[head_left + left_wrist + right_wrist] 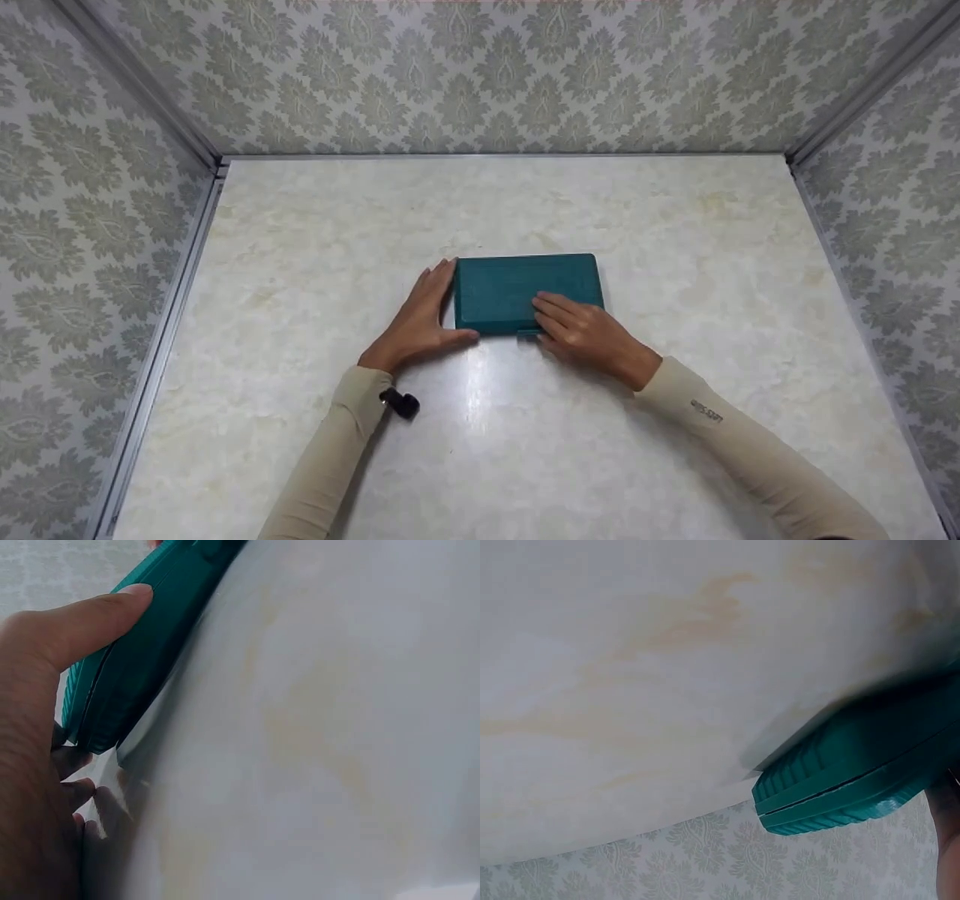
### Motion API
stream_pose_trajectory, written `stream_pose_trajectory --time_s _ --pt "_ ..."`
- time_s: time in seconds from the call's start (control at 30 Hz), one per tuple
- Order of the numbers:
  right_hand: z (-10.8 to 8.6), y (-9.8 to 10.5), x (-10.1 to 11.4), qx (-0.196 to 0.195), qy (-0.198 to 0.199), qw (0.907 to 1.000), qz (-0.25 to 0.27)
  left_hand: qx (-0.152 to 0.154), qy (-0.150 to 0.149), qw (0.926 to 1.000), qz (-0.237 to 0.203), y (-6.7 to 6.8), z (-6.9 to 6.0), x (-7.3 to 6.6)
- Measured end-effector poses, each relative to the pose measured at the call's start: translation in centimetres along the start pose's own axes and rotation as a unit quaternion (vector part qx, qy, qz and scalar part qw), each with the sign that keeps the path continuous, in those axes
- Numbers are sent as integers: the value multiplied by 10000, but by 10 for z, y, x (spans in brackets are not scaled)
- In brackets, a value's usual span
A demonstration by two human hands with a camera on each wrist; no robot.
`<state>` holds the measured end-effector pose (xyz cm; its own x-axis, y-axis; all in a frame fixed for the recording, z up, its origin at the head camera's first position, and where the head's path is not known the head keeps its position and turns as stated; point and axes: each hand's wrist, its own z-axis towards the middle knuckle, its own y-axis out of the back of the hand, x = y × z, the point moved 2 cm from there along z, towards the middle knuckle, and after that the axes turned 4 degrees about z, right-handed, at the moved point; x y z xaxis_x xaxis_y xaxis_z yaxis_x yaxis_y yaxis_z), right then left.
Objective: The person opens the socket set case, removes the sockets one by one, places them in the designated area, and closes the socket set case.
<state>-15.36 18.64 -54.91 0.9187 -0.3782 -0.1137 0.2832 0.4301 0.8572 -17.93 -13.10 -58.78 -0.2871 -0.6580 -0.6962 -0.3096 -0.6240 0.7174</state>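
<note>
A closed teal plastic case (502,289) lies flat on the table. My left hand (420,315) holds its left end: the thumb lies against the front side and the fingers run along the left side. In the left wrist view, the thumb presses the ribbed case (142,682) across its lid seam. On the front right part rests my right hand (585,330), fingers on the lid and thumb low by the front edge, mostly hidden. A small latch tab (528,332) sticks out beside that thumb. The right wrist view has the case's ribbed end (817,787), with the seam closed.
The pale marbled table (337,210) meets patterned walls (465,75) at the back and on both sides. Metal framing (161,330) runs along the left edge. A small black device (401,403) sits at the left sleeve cuff.
</note>
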Motion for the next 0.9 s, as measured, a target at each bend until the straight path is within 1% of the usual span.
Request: stream_pose_trajectory --time_s 0.27,0.4,0.63,0.7,0.83,0.9 --pt "0 0 1 -72 27 10000 20 37 53 10000 -13 2 0 0" --pt "0 1 2 -85 129 9999 42 75 94 9999 30 2 1 0" --pt "-1 -3 5 -229 299 9993 11 19 -31 9998 208 0 1 0" --pt "-1 -4 6 -301 277 9992 30 -14 -40 9997 261 -1 1 0" --pt "-1 -2 6 -306 179 9993 116 -83 -27 9995 292 -2 2 0" --pt "-1 0 5 -310 89 9993 207 -97 -83 9994 328 -2 3 0"
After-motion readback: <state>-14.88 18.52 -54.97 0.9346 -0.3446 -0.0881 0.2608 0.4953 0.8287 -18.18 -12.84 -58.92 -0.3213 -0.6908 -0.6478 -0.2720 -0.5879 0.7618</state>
